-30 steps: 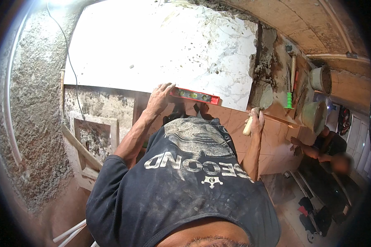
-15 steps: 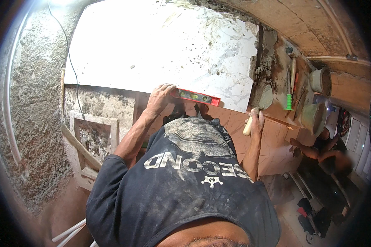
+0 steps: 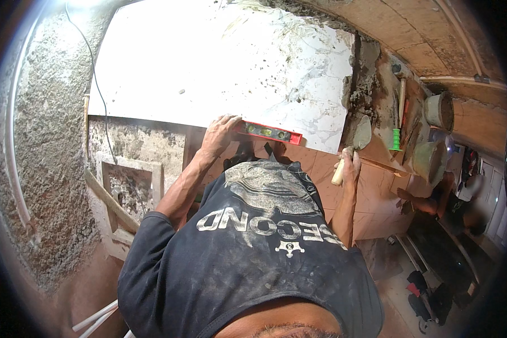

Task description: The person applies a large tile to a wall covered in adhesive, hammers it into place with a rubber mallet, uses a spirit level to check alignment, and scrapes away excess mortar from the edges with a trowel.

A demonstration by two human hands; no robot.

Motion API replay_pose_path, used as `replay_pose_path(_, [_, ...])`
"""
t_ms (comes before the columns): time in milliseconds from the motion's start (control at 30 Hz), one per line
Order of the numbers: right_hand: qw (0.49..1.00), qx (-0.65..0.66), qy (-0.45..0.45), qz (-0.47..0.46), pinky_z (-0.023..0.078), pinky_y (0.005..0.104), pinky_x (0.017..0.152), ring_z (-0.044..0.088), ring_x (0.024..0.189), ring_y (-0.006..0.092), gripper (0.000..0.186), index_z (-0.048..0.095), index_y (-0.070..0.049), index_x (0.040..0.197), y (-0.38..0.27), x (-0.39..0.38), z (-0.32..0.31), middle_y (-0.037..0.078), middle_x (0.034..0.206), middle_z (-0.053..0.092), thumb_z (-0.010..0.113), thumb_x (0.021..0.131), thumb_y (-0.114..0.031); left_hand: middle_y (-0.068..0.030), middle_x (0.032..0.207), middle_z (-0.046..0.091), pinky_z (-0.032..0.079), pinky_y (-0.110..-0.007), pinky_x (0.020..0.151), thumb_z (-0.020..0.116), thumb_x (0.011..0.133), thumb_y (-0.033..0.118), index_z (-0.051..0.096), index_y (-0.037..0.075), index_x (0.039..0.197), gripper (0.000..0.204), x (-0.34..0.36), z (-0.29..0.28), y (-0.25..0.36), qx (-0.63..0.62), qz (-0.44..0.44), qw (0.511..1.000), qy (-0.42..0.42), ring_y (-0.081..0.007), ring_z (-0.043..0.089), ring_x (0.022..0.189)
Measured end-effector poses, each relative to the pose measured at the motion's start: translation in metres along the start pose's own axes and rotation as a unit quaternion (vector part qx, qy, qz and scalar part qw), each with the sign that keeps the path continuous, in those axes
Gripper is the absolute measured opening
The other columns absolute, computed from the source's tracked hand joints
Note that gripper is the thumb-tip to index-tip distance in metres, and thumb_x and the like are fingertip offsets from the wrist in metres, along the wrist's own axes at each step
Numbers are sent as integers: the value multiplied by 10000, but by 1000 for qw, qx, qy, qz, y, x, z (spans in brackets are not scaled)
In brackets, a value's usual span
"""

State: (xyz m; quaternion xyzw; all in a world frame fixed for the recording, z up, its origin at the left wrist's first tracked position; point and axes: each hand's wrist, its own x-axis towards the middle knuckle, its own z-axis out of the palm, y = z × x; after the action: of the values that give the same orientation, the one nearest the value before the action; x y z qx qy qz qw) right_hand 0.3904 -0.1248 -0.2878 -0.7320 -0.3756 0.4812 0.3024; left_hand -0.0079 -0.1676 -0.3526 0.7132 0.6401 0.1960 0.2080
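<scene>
The red level (image 3: 268, 133) lies along the white slab's (image 3: 208, 73) front edge; a nudge from the left hand (image 3: 220, 134), its fingers' grip unclear, could tip it off. The right hand's (image 3: 351, 165) fingers grip a trowel (image 3: 338, 171), which could chip the slab.

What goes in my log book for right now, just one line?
left hand: at left end of red spirit level | right hand: holding trowel by pale handle | level: at near edge of white slab
</scene>
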Motion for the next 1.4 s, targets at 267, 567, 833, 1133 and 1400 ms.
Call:
replay_pose_path(267, [1000, -2, 8, 8, 461, 277, 410, 546, 514, 141, 342, 490, -14, 987, 1, 0, -1, 82, 775, 551, 559, 880, -332, -102, 1223, 548, 412, -397, 953, 560, 739, -7, 517, 78, 1250, 519, -2, -1, 2, 6, -17, 999, -26, -274, 513, 1135])
replay_pose_path(567, [1000, -12, 3, 3, 458, 280, 415, 543, 512, 141, 318, 494, -16, 984, 1, 0, -1, 79, 775, 549, 551, 880, -310, -114, 1263, 509, 396, -413, 963, 571, 726, 5, 481, 83, 1286, 572, -4, -1, 3, -2, -23, 999, -31, -301, 473, 1168])
replay_pose_path(833, [1000, -16, 0, -6, 450, 278, 424, 536, 504, 137, 299, 507, -17, 941, 1, 4, -7, 73, 745, 545, 563, 879, -304, -126, 1328, 452, 345, -464, 1005, 622, 759, 121, 445, 100, 1316, 584, 11, 3, 31, 39, 33, 998, -39, -317, 404, 1243])
replay_pose_path(1133, [1000, -11, 20, 19, 452, 269, 417, 532, 496, 131, 288, 502, -30, 980, 1, -2, -23, 66, 764, 541, 574, 881, -290, -124, 1078, 534, 416, -415, 879, 679, 745, 204, 561, 34, 1082, 395, 46, 17, 72, -19, 31, 994, -104, -302, 501, 1044])
replay_pose_path(1400, [1000, 15, -5, 11, 459, 287, 428, 553, 515, 151, 403, 477, 2, 1068, -1, 30, -54, 103, 792, 568, 596, 870, -328, -240, 1014, 500, 440, -454, 769, 733, 736, 267, 461, -19, 1034, 495, 124, 57, 143, -201, -152, 965, -79, -384, 546, 895])
